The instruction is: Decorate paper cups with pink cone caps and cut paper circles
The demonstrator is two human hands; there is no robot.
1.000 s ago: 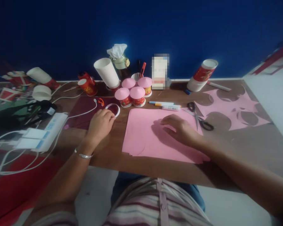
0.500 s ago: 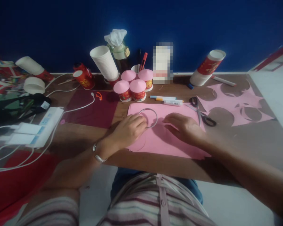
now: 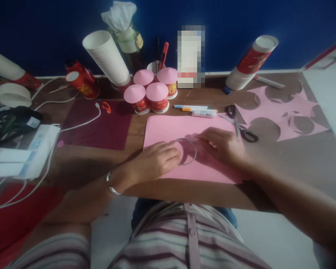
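A thin metal ring (image 3: 196, 151) lies over the stacked pink paper (image 3: 162, 127) on the table. My left hand (image 3: 164, 158) is closed on the ring's left side, its fingers curled over the rim. To the right of the ring, my right hand (image 3: 222, 144) rests low over the paper with its fingers drawn together. Whatever those fingertips may hold is too small or hidden to name. Scissors (image 3: 236, 125) with black handles lie partly over the paper, just beyond my right hand.
Red cups with pink cone tops (image 3: 156, 93) stand behind the paper, near several markers (image 3: 203, 113). Pink offcuts (image 3: 282, 108) with round holes lie right. Stacked white cups (image 3: 106, 56) lean at the back; a power strip (image 3: 39, 149) with cables sits left.
My left hand and the ring have moved right and nearer to me across the pink paper. My right hand stays beside the ring. The head view has also shifted.
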